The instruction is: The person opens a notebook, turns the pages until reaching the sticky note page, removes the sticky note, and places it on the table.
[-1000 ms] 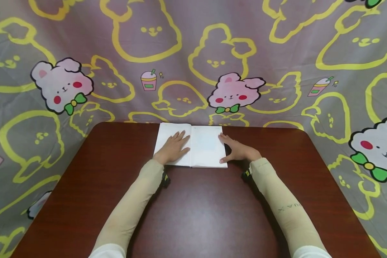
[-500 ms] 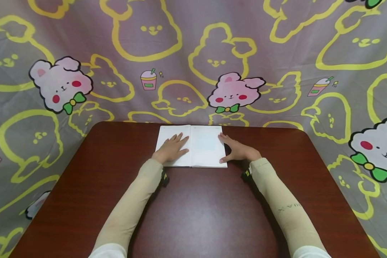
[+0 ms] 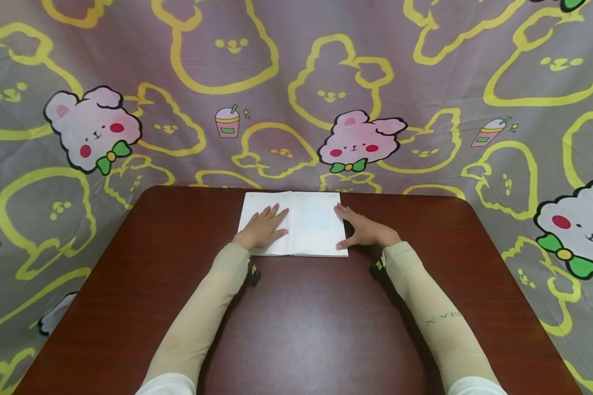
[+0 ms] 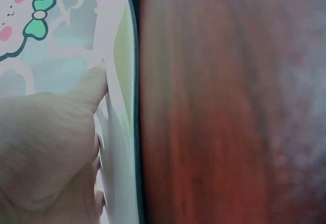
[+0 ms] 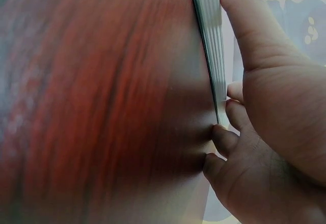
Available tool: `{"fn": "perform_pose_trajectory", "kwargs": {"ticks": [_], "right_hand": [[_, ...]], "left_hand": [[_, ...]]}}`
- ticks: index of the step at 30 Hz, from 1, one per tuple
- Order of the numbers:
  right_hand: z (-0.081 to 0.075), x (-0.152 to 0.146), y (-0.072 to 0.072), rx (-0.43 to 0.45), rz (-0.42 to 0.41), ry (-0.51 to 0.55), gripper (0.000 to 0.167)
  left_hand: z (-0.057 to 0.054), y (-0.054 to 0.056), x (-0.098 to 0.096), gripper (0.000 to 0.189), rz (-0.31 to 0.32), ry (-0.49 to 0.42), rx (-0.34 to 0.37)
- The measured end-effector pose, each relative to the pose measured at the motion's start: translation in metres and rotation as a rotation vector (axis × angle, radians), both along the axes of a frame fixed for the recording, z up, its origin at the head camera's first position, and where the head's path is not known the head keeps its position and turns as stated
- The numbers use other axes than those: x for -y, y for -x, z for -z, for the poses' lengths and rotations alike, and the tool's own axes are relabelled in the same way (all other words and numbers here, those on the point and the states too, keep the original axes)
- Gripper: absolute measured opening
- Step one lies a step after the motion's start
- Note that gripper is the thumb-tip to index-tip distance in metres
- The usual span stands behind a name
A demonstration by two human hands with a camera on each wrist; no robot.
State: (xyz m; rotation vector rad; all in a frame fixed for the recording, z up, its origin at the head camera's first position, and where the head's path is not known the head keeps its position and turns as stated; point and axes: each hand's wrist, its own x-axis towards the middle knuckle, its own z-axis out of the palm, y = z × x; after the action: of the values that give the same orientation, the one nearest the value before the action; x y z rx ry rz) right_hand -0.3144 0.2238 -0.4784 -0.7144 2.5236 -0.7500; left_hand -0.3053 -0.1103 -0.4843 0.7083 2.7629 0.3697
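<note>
Open on the reddish-brown wooden worktop (image 3: 306, 312), upper middle of frame: white paper book (image 3: 316, 225), with bare left-hand grip (image 3: 263, 227) spread flat on left page (image 3: 256, 204), bare right-hand grip (image 3: 363, 227) wide at right edge. Probably light, with limp pages; best held by the likely stiffer dark cover (image 4: 136, 107).

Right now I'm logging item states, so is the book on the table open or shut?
Open: in the head view, the book shows white pages on both sides of its central fold.

behind a reddish-brown table (image 3: 306, 312) hangs a grey cloth (image 3: 301, 19) (2 whole pink cups (image 3: 227, 125) printed on it)
</note>
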Motion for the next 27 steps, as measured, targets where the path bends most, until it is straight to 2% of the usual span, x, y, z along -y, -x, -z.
{"fn": "perform_pose_trajectory", "kwargs": {"ticks": [8, 18, 22, 27], "right_hand": [[0.001, 0.002, -0.002, 0.004, 0.003, -0.009, 0.121], [-0.001, 0.003, -0.003, 0.003, 0.009, -0.014, 0.120], [-0.001, 0.002, -0.003, 0.000, 0.015, -0.018, 0.120], [-0.001, 0.002, -0.003, -0.006, 0.011, -0.013, 0.120]], "left_hand": [[-0.006, -0.005, -0.001, 0.066, -0.032, -0.009, 0.056], [-0.003, -0.005, -0.005, 0.065, -0.066, 0.005, 0.051], [-0.006, -0.012, -0.009, 0.062, -0.088, 0.028, 0.010], [-0.005, -0.020, -0.014, 0.057, -0.080, 0.094, -0.090]]}}
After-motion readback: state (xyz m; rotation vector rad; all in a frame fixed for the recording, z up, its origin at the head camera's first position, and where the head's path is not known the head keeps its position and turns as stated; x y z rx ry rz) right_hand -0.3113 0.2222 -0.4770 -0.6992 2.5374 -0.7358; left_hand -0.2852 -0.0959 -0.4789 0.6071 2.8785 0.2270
